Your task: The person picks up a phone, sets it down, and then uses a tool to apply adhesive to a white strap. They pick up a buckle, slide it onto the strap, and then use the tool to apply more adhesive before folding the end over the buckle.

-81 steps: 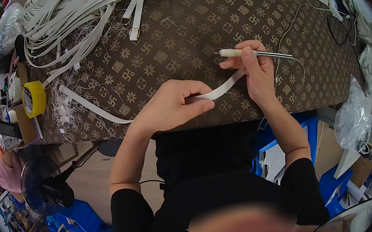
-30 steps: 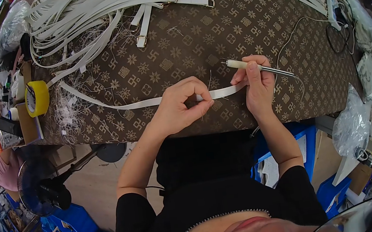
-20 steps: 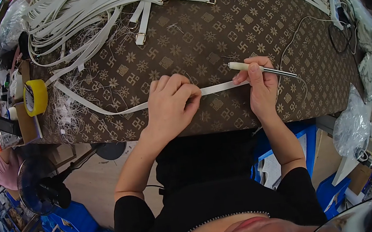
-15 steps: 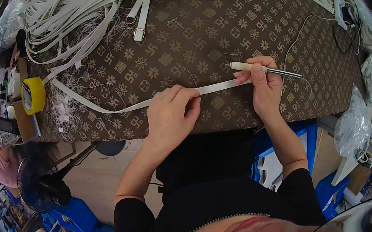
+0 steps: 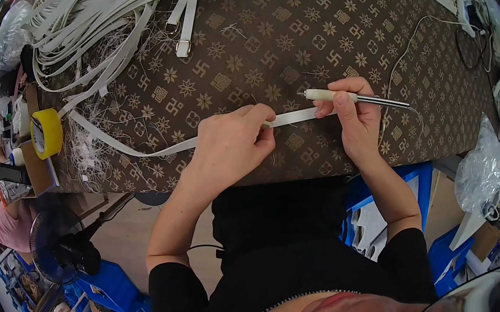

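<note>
A long white strap point(image 5: 182, 146) runs across the patterned brown cloth near its front edge. My left hand point(image 5: 230, 146) is closed on the strap, thumb and forefinger pinched together at its right side. To the right, my right hand point(image 5: 354, 118) holds a pen-like tool point(image 5: 330, 93) with a cream grip and a metal shaft; its tip points left, above the strap. The fingers of that hand also touch the strap's right part. Where the strap ends is hidden behind them. A thin cord trails from the tool's back end.
Many white straps with buckles point(image 5: 184, 46) lie at the back. Loose threads point(image 5: 89, 155) and a yellow tape roll point(image 5: 47, 133) are on the left. A black fan point(image 5: 62, 244) stands below left, near a person in pink point(image 5: 13, 226). A plastic bag point(image 5: 481, 173) hangs at right.
My left hand has shifted slightly right along the strap, its fingers more tightly pinched. The tool in my right hand has tilted a little flatter, its tip slightly lower and further left.
</note>
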The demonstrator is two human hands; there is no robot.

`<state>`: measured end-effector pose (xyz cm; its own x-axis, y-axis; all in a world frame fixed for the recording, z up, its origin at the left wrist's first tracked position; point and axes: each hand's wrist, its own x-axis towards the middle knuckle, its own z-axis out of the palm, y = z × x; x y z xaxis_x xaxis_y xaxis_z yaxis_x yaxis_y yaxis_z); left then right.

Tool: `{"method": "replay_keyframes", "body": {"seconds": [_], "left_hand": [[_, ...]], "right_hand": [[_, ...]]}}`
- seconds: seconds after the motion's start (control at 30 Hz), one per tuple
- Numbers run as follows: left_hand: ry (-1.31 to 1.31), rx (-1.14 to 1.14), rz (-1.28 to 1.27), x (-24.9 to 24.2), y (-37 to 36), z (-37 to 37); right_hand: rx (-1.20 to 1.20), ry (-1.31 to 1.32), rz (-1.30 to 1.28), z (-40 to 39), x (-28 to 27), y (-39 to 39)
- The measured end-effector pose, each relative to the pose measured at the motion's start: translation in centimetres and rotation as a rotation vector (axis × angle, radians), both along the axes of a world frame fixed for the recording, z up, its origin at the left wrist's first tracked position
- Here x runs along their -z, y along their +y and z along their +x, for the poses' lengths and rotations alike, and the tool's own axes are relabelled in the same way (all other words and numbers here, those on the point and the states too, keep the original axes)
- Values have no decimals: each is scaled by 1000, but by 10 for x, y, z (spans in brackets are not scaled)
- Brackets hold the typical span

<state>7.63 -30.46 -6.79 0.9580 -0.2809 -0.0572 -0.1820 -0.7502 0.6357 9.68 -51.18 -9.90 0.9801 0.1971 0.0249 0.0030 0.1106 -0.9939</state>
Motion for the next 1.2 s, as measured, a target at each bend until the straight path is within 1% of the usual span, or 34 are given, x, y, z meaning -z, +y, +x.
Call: {"method": "replay_keyframes", "body": {"seconds": [0.23,0.3,0.33,0.53,0.6,0.63,0.7,0.83,0.9,0.93,1.03,1.1,1.2], "left_hand": [[100,114,10,-3,5,15],[132,135,15,-5,5,19],[162,153,22,-6,5,21],[155,167,20,-4,6,21],[107,165,2,0,7,19],[57,160,-17,2,7,18],[55,154,-24,3,7,17],[33,133,-36,4,6,16],[54,135,-27,2,6,15],[76,134,-20,1,7,15],[90,134,-19,2,7,16],[92,132,-27,2,8,16],[91,128,-49,3,9,15]], "right_hand": [[-2,-6,-5,0,0,0],[2,5,93,0,2,0],[4,6,92,0,2,0],[16,9,109,-1,2,1],[-7,-13,-10,0,0,0],[-4,-13,-10,0,0,-1],[-23,-24,-43,-1,0,-2],[-27,-8,-49,-1,-2,-2],[-18,77,42,-2,-4,-2],[-15,78,43,-2,-3,-2],[-44,77,7,-4,-3,-4],[-99,-17,-49,-5,-4,-2],[-161,16,-72,-11,-6,1]]}}
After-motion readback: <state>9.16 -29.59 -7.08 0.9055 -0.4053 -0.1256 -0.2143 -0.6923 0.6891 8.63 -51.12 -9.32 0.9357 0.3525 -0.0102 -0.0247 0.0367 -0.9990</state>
